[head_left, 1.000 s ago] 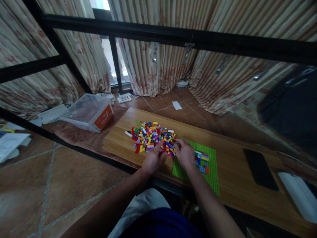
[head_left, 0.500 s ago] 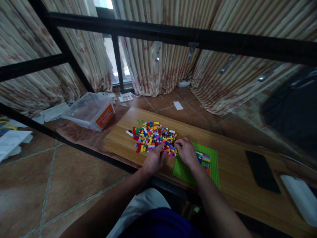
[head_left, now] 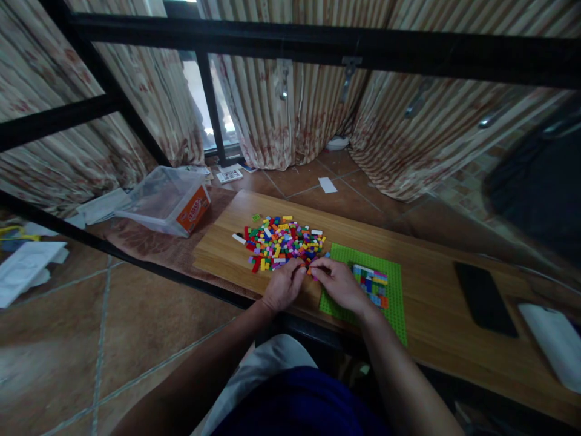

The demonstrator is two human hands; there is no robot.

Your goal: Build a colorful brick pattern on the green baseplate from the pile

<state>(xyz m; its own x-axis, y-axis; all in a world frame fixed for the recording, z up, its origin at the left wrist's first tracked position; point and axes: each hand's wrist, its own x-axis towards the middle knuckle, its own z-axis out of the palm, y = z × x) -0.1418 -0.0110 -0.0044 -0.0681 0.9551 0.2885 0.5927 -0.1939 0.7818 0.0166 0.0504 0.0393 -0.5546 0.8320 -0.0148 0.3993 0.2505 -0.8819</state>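
Note:
A heap of colourful toy bricks (head_left: 288,239) lies on the wooden table. My left hand (head_left: 282,287) is at its near edge, thumb and fingers pinched around what looks like a small orange-red toy brick. Close beside it, my right hand (head_left: 340,283) has its fingertips drawn together at the heap's front right; what they hold, if anything, is too small to make out. Under my right hand and wrist lies a green studded baseplate (head_left: 394,321), partly covered by them. Rows of fitted bricks (head_left: 373,284) stand on the baseplate, right of my right hand.
A clear plastic box (head_left: 157,200) with an orange label sits left of the wooden table (head_left: 426,290). A dark flat phone-like slab (head_left: 485,300) and a white object (head_left: 551,342) lie at the right. Black metal bars (head_left: 290,39) cross in front of the curtains.
My right hand has moved left and nearer to me, close to my left hand. More of the bricks fitted on the baseplate now shows. The camera view has shifted slightly.

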